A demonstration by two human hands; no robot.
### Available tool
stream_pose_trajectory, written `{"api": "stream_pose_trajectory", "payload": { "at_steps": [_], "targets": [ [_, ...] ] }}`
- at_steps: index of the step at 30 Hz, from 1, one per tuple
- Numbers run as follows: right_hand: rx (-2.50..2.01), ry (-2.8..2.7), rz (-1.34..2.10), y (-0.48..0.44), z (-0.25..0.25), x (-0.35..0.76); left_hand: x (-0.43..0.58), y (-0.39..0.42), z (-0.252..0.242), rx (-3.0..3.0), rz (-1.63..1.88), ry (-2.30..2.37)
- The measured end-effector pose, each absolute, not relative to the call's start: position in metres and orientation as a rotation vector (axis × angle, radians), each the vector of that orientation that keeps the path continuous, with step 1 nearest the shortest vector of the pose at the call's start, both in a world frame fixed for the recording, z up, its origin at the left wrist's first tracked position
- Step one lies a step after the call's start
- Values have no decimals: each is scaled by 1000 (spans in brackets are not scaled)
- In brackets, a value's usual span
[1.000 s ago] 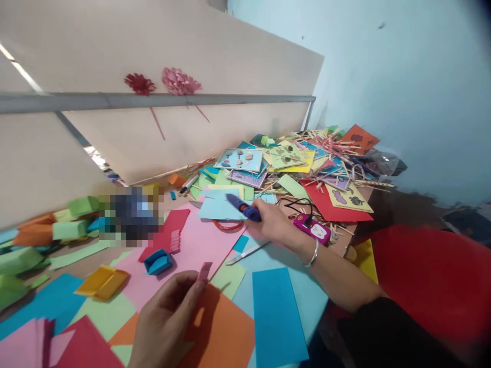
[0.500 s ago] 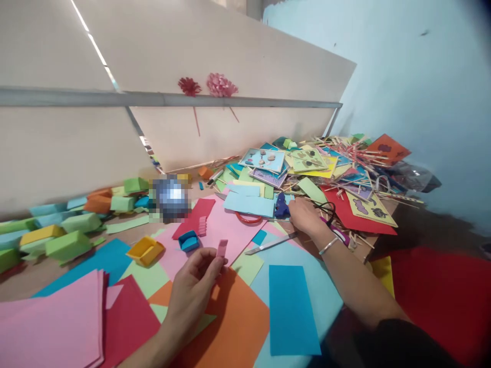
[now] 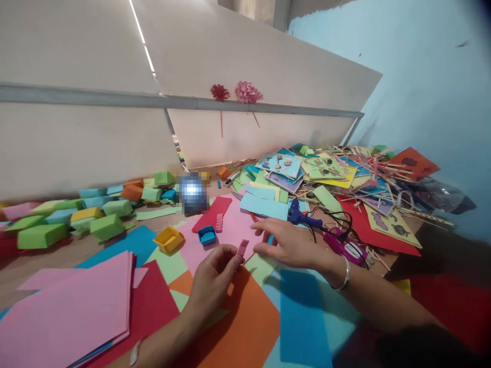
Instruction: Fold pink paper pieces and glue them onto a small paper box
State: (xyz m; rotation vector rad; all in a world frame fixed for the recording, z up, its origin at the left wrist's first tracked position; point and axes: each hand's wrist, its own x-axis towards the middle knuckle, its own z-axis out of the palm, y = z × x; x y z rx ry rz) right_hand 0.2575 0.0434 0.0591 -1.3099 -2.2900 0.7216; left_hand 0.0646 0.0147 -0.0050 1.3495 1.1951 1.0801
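Observation:
Between the thumb and fingers of my left hand (image 3: 217, 278) is a small pink folded paper piece (image 3: 243, 247), held upright above the orange sheet (image 3: 245, 322). My right hand (image 3: 284, 243) is just to the right of it, fingers apart and nothing visible in them. Behind that hand a blue glue gun (image 3: 303, 217) lies on the table with its black cord. A little blue paper box (image 3: 207, 235) and a yellow paper box (image 3: 169, 240) stand open-topped to the left. Beside the blue box is a short row of pink paper pieces (image 3: 219, 223).
Several coloured paper boxes (image 3: 107, 227) line the back left. A stack of pink sheets (image 3: 76, 306) lies at the front left. Picture cards (image 3: 280, 164) and thin sticks are heaped at the back right. A magenta tool with a cord (image 3: 345, 248) lies near the right edge.
My right hand has left the glue gun area and come left toward the pink paper piece, its fingers spread. My left hand keeps its hold. The camera view has shifted left.

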Motion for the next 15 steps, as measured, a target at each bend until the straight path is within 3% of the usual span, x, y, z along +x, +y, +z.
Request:
{"api": "stream_pose_trajectory", "payload": {
  "at_steps": [7,15],
  "targets": [
    [-1185,-1598,1425,62,26,236,63,15,-7,1418,1016,1216],
    [-1149,-1436,1562,61,16,239,62,21,-8,1657,1143,1267]
  ]
}}
